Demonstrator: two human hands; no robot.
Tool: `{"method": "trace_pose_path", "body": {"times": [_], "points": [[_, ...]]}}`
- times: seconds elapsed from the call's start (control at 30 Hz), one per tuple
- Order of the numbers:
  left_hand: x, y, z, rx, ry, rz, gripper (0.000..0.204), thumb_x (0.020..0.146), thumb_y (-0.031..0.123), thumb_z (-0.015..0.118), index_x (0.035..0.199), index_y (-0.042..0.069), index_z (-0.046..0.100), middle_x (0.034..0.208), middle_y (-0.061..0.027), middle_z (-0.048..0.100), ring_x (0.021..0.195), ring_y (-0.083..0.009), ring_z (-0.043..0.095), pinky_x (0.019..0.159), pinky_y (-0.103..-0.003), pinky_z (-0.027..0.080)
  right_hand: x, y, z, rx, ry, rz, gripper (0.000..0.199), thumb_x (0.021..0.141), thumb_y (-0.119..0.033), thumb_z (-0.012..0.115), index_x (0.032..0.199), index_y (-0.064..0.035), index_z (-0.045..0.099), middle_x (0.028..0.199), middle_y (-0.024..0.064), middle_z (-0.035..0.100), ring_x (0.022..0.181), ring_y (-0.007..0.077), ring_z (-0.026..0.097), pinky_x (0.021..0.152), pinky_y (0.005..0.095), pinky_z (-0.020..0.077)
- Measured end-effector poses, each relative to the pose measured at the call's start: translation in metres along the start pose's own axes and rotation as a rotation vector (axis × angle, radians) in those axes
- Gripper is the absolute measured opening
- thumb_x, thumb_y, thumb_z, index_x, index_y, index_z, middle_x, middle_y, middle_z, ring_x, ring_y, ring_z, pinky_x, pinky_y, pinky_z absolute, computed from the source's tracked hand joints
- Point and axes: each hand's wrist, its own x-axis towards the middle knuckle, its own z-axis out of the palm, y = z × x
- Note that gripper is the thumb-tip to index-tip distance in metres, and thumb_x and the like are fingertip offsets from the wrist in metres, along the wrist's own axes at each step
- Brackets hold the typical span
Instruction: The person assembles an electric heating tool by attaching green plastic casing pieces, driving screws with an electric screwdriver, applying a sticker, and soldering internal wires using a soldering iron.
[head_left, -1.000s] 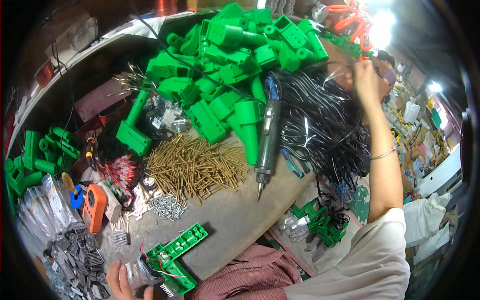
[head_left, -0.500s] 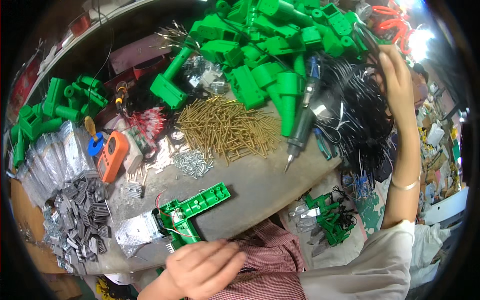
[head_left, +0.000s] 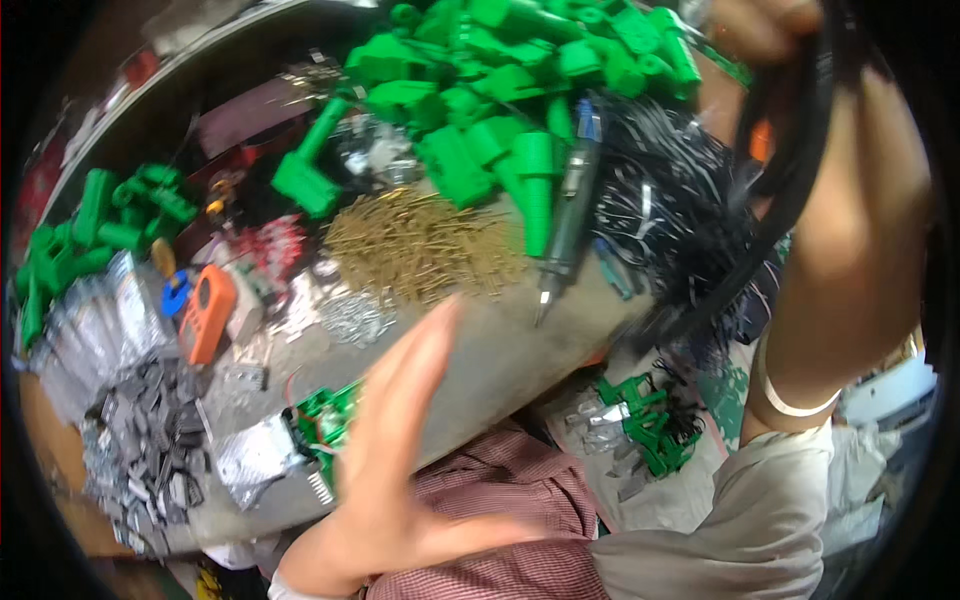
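Note:
My left hand (head_left: 395,450) is raised flat above my lap, fingers together and stretched out, holding nothing; it covers part of a green circuit-board part (head_left: 322,420) at the bench's near edge. My right hand (head_left: 760,25) is up at the top right, closed on a bunch of black cables (head_left: 800,150) that hang down past my forearm toward the black cable heap (head_left: 670,200). An electric screwdriver (head_left: 568,215) lies tip-down between the green plastic housings (head_left: 480,110) and the cables. A pile of brass screws (head_left: 420,245) sits mid-bench.
An orange handheld tool (head_left: 205,312) lies at left beside silver screws (head_left: 355,320). Grey metal pieces (head_left: 150,440) and clear bags (head_left: 80,330) fill the left edge, more green housings (head_left: 95,215) beyond. Green parts (head_left: 645,420) lie low on the right.
My left hand has risen from the lower edge and opened flat over the green board. My right hand has lifted black cables closer to the camera. The view has shifted left.

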Motion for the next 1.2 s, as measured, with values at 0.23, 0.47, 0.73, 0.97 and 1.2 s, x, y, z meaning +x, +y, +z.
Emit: {"method": "trace_pose_path", "body": {"times": [0.23, 0.47, 0.73, 0.97, 1.2], "points": [[-0.056, -0.009, 0.013, -0.579, -0.325, -0.539, 0.048, 0.097, 0.016, 0.061, 0.142, 0.004, 0.048, 0.070, -0.0017, 0.052, 0.064, -0.0078, 0.056, 0.062, -0.027, 0.049, -0.019, 0.067, 0.065, 0.448, -0.119, 0.618, 0.035, 0.105, -0.020, 0.043, 0.130, 0.0047, 0.050, 0.075, -0.0025, 0.042, 0.058, 0.0033, 0.037, 0.047, 0.0177, 0.0302], [-0.093, -0.008, 0.006, 0.584, -0.085, -0.291, 0.017, 0.074, 0.010, 0.063, 0.089, 0.006, 0.062, 0.071, -0.0035, 0.057, 0.063, -0.0191, 0.060, 0.055, -0.033, 0.048, -0.075, 0.175, 0.026, -0.637, -0.198, 0.199, 0.041, 0.098, -0.020, 0.055, 0.133, 0.0011, 0.053, 0.119, 0.0131, 0.064, 0.107, 0.0232, 0.061, 0.094, 0.0338, 0.0462], [-0.085, -0.013, -0.017, 0.555, -0.072, -0.267, 0.015, 0.076, 0.016, 0.065, 0.086, 0.007, 0.059, 0.071, -0.0027, 0.051, 0.064, -0.0181, 0.058, 0.056, -0.031, 0.047, -0.155, 0.086, 0.075, -0.301, -1.076, 0.389, 0.024, 0.078, -0.002, 0.071, 0.101, -0.0036, 0.065, 0.080, 0.0110, 0.063, 0.069, 0.0299, 0.063, 0.061, 0.0360, 0.0502], [-0.066, -0.014, -0.069, 0.357, -0.184, -0.348, 0.025, 0.078, 0.018, 0.074, 0.097, 0.006, 0.066, 0.077, -0.0048, 0.060, 0.069, -0.0236, 0.063, 0.060, -0.035, 0.051, -0.166, 0.095, 0.098, -0.004, -0.819, 0.447, 0.013, 0.080, -0.004, 0.073, 0.088, -0.0034, 0.062, 0.068, 0.0089, 0.059, 0.054, 0.0209, 0.058, 0.048, 0.0314, 0.0417], [-0.084, -0.128, -0.119, 0.861, -0.028, -0.445, 0.019, 0.074, 0.008, 0.075, 0.092, 0.005, 0.066, 0.086, -0.0090, 0.063, 0.091, -0.0311, 0.061, 0.079, -0.042, 0.049, -0.204, 0.117, 0.109, 0.258, -0.385, 0.519, 0.008, 0.086, -0.005, 0.064, 0.089, 0.0015, 0.060, 0.071, 0.0079, 0.061, 0.055, 0.0123, 0.052, 0.050, 0.0248, 0.0390]]}}
